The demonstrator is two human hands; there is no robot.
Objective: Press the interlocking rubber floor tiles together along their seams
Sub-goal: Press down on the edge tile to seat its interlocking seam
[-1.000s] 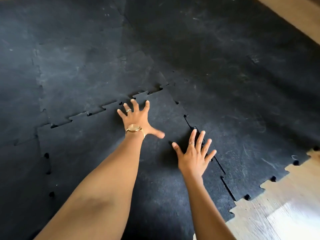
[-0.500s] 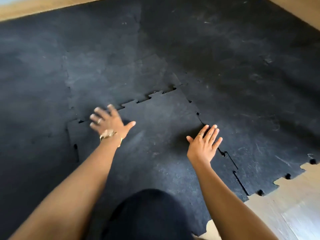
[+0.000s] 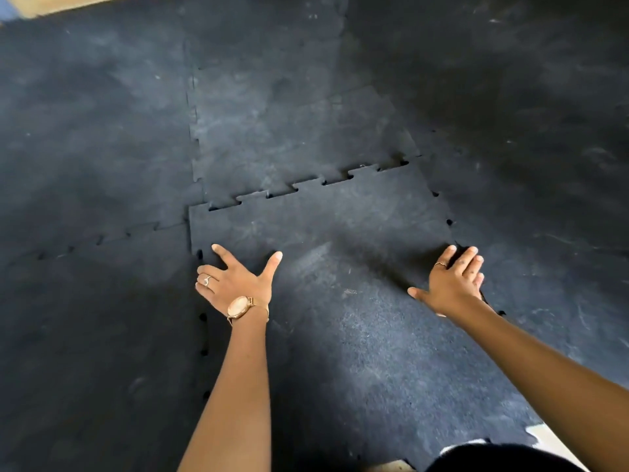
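A black rubber tile [image 3: 340, 301] lies in the middle of the floor with toothed edges. Its far seam [image 3: 306, 183] shows small dark gaps against the tile behind [image 3: 289, 131]. My left hand [image 3: 235, 281], with a ring and a gold watch, lies flat with fingers spread on the tile's left edge, next to the left seam [image 3: 200, 315]. My right hand [image 3: 454, 279] lies flat with fingers together on the tile's right edge, over the right seam [image 3: 449, 221]. Neither hand holds anything.
Joined black tiles cover the floor on the left [image 3: 85, 165] and right [image 3: 527, 148]. Bare wooden floor shows at the top left [image 3: 68, 1] and bottom right [image 3: 548, 437]. Dark clothing [image 3: 493, 459] sits at the bottom edge.
The camera has swung left and closer. My left hand moved from the far seam down to the tile's left edge. My right hand stayed along the right seam.
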